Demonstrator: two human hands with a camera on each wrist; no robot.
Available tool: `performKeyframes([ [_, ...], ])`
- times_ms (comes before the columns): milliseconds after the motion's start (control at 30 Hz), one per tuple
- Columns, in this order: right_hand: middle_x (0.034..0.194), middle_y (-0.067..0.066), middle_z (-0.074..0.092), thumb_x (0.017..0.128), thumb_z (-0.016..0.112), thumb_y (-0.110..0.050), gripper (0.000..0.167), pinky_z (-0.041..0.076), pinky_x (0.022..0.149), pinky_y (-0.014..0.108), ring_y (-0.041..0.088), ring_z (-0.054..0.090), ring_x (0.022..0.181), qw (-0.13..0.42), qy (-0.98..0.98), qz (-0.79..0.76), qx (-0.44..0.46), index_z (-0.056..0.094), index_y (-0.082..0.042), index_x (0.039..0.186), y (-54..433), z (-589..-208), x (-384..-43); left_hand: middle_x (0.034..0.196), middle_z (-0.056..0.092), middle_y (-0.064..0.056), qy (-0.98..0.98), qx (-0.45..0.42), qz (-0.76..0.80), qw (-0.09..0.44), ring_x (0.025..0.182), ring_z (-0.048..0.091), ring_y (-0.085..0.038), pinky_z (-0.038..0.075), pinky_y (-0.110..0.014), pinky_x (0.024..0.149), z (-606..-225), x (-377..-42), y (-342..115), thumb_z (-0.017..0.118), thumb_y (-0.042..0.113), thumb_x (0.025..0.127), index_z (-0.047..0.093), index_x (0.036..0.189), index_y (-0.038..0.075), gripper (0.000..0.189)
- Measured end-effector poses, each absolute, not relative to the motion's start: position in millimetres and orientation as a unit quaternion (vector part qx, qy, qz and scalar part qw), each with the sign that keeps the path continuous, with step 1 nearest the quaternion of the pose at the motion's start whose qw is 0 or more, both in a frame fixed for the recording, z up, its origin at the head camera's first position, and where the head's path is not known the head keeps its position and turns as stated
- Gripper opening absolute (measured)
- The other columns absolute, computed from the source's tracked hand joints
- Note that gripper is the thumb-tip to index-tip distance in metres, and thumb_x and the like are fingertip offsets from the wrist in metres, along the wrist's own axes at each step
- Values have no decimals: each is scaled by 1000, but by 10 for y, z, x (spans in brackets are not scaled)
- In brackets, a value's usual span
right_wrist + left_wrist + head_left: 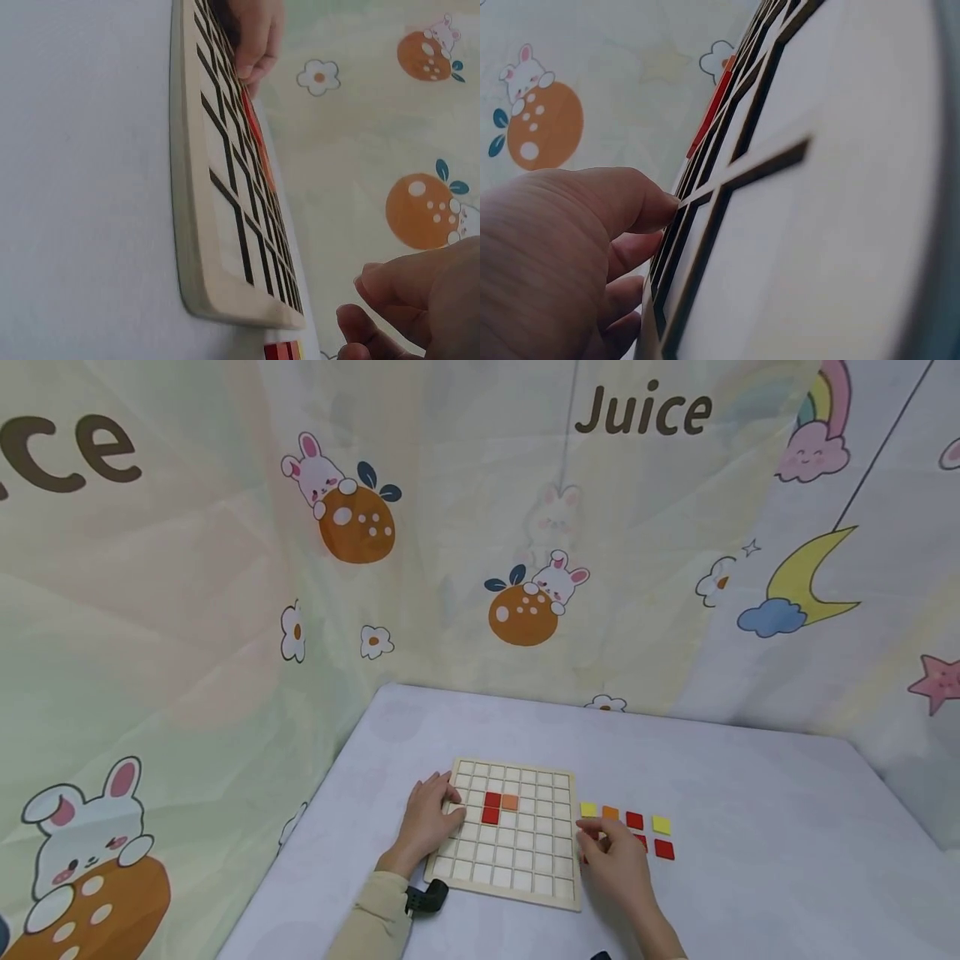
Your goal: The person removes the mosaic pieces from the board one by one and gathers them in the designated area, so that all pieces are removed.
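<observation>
In the head view a pale wooden grid board (525, 852) lies on the table. Two red square tiles (491, 816) and one orange tile (510, 802) sit in its cells. My left hand (429, 817) rests at the board's left edge; the left wrist view shows its thumb (641, 199) touching the grid. My right hand (618, 860) hovers beside the board's right edge, over loose tiles and partly hiding them. Its fingertips (367, 274) stand apart in the right wrist view, with no tile visible between them.
Beyond the right hand lie loose yellow (661, 825), orange (610, 813) and red (664, 849) tiles. A white cloth covers the table (750, 793). Printed curtains (450, 510) with rabbits and fruit stand behind and at the sides.
</observation>
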State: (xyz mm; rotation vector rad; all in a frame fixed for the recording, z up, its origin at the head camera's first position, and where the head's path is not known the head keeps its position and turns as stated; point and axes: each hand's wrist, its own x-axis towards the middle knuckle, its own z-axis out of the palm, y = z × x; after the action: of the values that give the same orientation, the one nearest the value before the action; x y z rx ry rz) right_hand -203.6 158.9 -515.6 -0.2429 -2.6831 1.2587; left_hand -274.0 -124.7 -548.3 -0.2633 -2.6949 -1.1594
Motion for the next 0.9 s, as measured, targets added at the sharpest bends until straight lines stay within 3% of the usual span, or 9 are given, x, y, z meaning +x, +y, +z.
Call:
performKeyframes([
  [200, 88, 1, 60, 88, 70, -11, 15, 40, 52, 19, 14, 48, 71, 81, -896, 434, -46, 72, -11, 102, 1344, -5192, -2081, 143, 51, -18, -909, -94, -393, 98, 140, 35, -39, 16, -54, 120, -5490, -2726, -1250, 72, 14, 83, 60, 83, 15, 12],
  [433, 90, -5, 60, 88, 71, -14, 11, 43, 55, 19, 12, 49, 71, 80, -899, 431, -10, 72, -16, 99, 1076, -5288, -2186, 142, 52, -18, -911, -99, -387, 107, 139, 36, -39, 17, -54, 119, -5499, -2752, -1252, 72, 14, 82, 59, 83, 16, 14],
  [700, 87, -6, 59, 87, 70, -10, 11, 41, 54, 19, 8, 46, 67, 114, -906, 404, 59, 73, -10, 98, 838, -5272, -2281, 141, 52, -18, -909, -100, -389, 108, 139, 37, -39, 17, -54, 119, -5509, -2756, -1265, 73, 15, 81, 59, 83, 17, 14],
  [900, 90, -5, 59, 86, 69, -10, 16, 44, 56, 21, 9, 47, 70, 104, -913, 387, 74, 73, -10, 101, 705, -5312, -2359, 141, 53, -17, -911, -95, -387, 108, 139, 38, -38, 18, -55, 119, -5512, -2760, -1266, 73, 15, 81, 60, 82, 17, 13],
])
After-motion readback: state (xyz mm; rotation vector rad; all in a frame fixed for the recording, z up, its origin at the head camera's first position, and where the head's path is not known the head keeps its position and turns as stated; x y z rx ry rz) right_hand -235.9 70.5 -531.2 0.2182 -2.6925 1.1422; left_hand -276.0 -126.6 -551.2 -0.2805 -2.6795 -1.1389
